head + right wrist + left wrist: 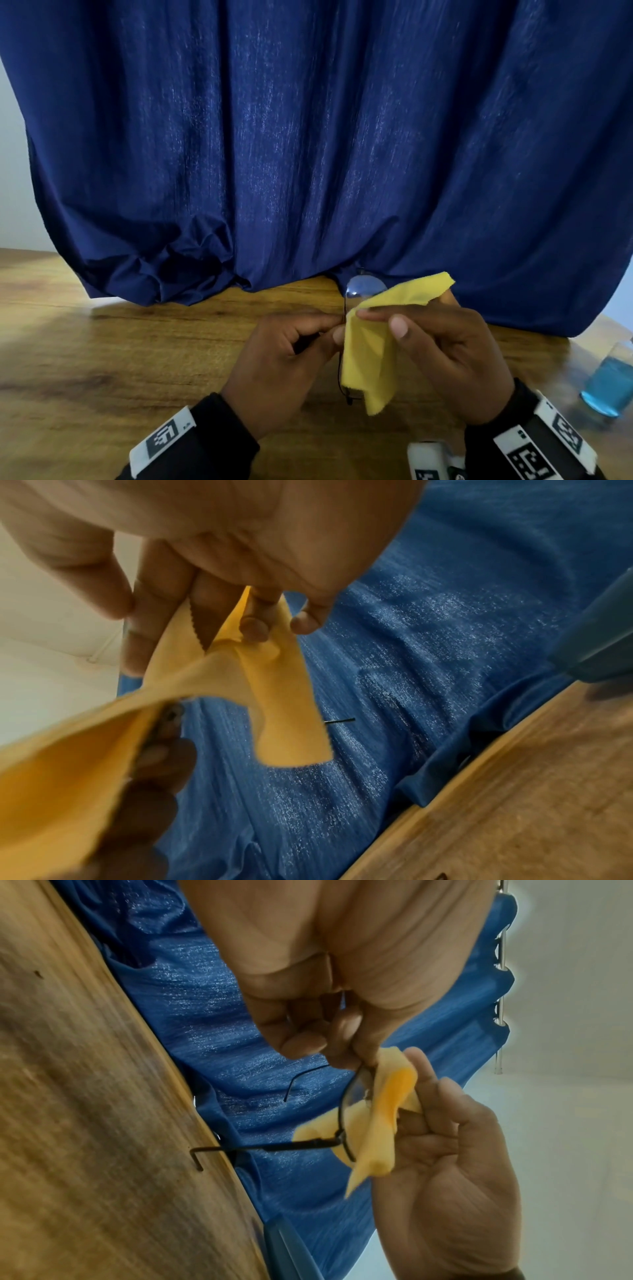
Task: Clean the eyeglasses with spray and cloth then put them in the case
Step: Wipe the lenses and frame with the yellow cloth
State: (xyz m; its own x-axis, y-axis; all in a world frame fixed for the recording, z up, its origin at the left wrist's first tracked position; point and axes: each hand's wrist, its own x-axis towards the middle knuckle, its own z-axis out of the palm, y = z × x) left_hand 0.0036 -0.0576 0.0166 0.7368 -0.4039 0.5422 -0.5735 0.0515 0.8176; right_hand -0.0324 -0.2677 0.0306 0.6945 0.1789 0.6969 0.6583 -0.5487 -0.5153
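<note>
Eyeglasses (345, 342) I pinch by the frame in my left hand (284, 359); my right hand (445, 356) grips the yellow cloth (368, 356) over one lens, above the counter (102, 359).

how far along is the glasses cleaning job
Midway. Spraying can't be confirmed: the clear bottle of blue liquid stands apart on the wooden table. In hand: the left hand pinches the thin black wire-framed eyeglasses, and the right hand wipes a lens with the yellow cloth. Left: finishing the wipe and casing them; no case is in view.
</note>
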